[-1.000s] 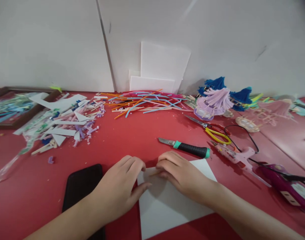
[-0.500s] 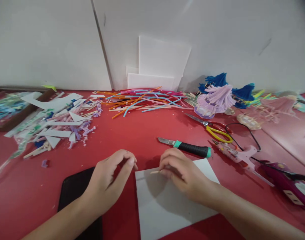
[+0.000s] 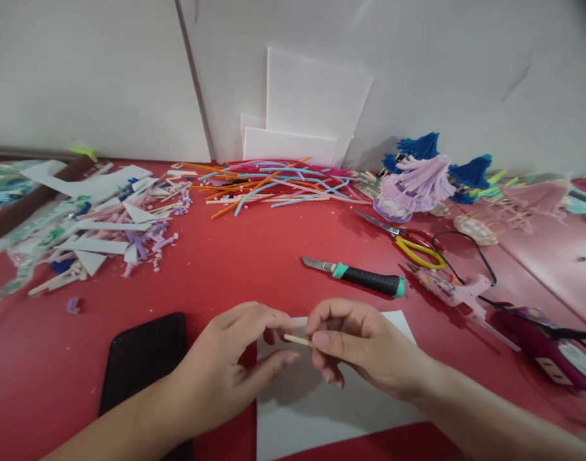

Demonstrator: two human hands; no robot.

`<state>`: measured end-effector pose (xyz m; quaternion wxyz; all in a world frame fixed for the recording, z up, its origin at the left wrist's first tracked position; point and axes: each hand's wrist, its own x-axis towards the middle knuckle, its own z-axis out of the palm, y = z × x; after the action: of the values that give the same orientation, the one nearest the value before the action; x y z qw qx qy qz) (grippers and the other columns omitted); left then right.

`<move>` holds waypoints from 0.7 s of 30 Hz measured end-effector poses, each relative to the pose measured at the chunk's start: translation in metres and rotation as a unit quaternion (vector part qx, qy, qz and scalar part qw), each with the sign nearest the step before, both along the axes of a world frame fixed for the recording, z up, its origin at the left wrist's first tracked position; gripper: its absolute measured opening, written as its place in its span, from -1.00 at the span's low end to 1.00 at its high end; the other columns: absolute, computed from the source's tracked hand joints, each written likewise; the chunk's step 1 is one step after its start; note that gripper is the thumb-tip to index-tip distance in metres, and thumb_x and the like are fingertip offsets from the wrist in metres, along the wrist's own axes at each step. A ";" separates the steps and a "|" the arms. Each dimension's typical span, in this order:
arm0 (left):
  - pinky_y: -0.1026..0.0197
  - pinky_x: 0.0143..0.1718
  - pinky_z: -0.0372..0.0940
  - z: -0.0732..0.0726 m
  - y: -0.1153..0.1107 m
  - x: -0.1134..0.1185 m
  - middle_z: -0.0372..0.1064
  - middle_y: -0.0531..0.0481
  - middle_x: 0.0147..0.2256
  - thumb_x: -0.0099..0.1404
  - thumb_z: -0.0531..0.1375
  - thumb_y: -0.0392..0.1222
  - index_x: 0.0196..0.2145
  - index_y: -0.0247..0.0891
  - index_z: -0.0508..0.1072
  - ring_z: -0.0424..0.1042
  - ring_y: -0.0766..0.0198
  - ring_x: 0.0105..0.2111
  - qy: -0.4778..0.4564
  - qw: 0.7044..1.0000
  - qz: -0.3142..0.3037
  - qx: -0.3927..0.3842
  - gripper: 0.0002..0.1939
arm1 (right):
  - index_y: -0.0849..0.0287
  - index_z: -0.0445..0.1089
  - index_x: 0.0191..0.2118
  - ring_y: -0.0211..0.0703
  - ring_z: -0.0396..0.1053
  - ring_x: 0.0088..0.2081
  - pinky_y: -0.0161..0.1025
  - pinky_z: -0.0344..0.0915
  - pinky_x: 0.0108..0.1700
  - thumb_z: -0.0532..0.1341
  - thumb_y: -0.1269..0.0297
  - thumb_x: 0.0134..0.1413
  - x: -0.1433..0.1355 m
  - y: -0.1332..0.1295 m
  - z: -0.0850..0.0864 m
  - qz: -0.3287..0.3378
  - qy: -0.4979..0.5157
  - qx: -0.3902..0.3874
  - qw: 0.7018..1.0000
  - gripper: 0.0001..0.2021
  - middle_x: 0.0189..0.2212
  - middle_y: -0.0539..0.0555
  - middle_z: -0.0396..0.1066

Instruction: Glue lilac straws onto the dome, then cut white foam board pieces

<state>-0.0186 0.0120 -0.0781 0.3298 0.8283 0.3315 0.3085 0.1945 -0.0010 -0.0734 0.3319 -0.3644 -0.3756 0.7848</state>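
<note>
Right hand [image 3: 363, 339]: narrow — thumb and forefinger pinch a pale stick [image 3: 299, 340] near one end.
Stick's place: between the two hands, above a white sheet [image 3: 316, 410], its free end pointing at the left hand [image 3: 219, 362].
Left hand: wide, thumb and fingertips parted about that free end; I cannot tell whether any finger touches it.
White sheet: flat on the red desk [image 3: 235, 256], beneath the right hand and the left fingertips.
Knife [image 3: 370, 280]: just beyond the right hand, blade bare and pointing left.
Phone [image 3: 142, 349]: beside the left hand, partly hidden by the forearm.
Good handling: the stick looks thin and easily snapped, so a light fingertip pinch serves best — firm enough to stop it rolling. The left fingers should steady the free end gently before the right grip eases. Knuckles want to stay clear of that blade.
</note>
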 end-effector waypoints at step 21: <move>0.24 -0.32 0.29 0.004 -0.005 0.003 0.35 0.04 -0.38 0.35 0.04 -0.32 -0.25 -0.22 0.33 0.36 0.30 -0.37 0.096 0.979 0.103 0.148 -0.90 | 0.16 0.44 -0.20 -0.26 0.39 -0.39 -0.30 0.31 -0.36 0.13 0.33 0.20 0.007 0.005 -0.009 -0.009 -0.329 0.362 0.872 -0.85 -0.37 0.06 0.47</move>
<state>-0.0159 0.0069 -0.0737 0.1368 0.8551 0.3957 0.3060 0.2010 0.0042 -0.0825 0.3047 -0.4590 -0.7180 0.4255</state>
